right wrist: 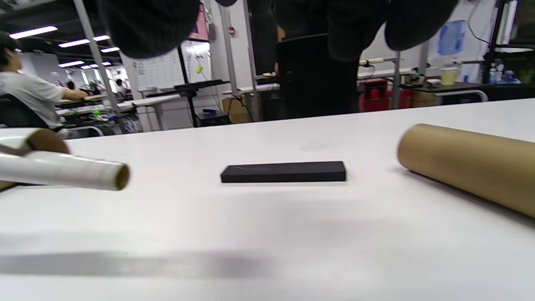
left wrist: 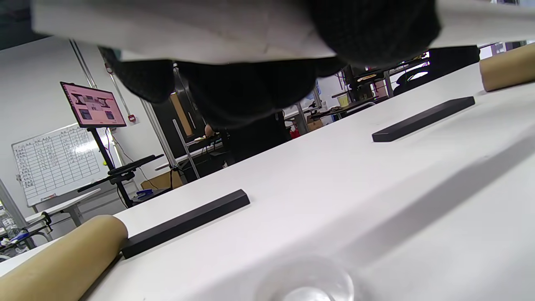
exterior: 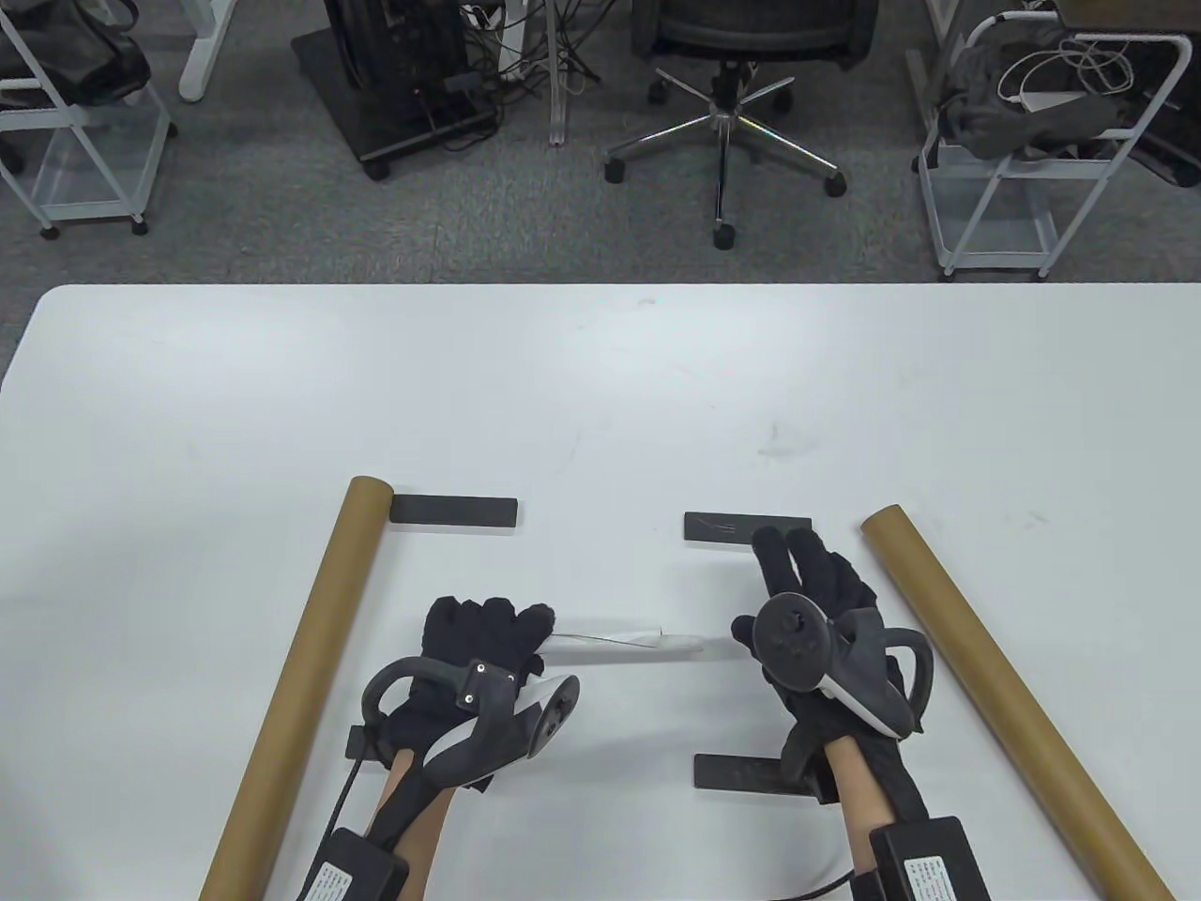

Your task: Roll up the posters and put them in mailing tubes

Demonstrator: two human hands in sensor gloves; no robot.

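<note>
The left hand [exterior: 483, 633] has its grip curled around one end of the rolled poster [exterior: 624, 644], lifting it off the tabletop [exterior: 600, 394], probably to keep it from unrolling. The right hand [exterior: 812, 610] hovers flat, fingers apart, empty. A mailing tube [exterior: 305, 676] lies just left, another [exterior: 1004, 690] right.

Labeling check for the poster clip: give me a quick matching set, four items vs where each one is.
Items:
1. rolled poster
2. left tube
3. right tube
4. left hand

Places:
A. far right side of the table, lying at a slant
B. gripping one end of the white roll
C. off the table, between the two hands
D. left side, its far end next to a black bar

Pairs: 1-C, 2-D, 3-A, 4-B
</note>
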